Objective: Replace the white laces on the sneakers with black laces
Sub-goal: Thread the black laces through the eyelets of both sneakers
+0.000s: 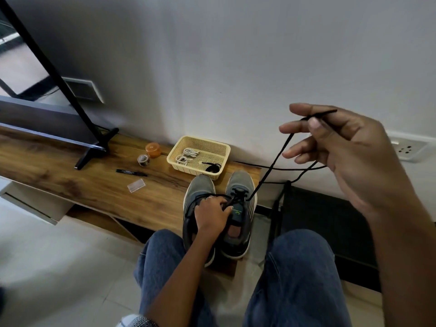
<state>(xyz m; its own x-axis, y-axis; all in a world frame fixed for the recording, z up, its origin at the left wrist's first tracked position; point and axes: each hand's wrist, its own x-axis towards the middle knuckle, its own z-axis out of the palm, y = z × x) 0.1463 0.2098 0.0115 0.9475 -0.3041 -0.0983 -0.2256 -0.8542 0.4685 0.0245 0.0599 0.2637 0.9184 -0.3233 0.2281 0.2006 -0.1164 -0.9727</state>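
Wall (236,55), plain and pale, backs a long wood-grain bench (99,185) over glossy floor tiles (47,267). A black-framed screen (35,119) runs off the left edge. Two grey mesh sneakers (238,208) sit at the bench end; the left hand (212,215) grips the right one's tongue, hiding its eyelets. The raised right hand (346,147) pinches a thin black lace (271,168) pulled taut. Behind, a cream perforated plastic basket (179,156) holds coiled white laces (187,155).
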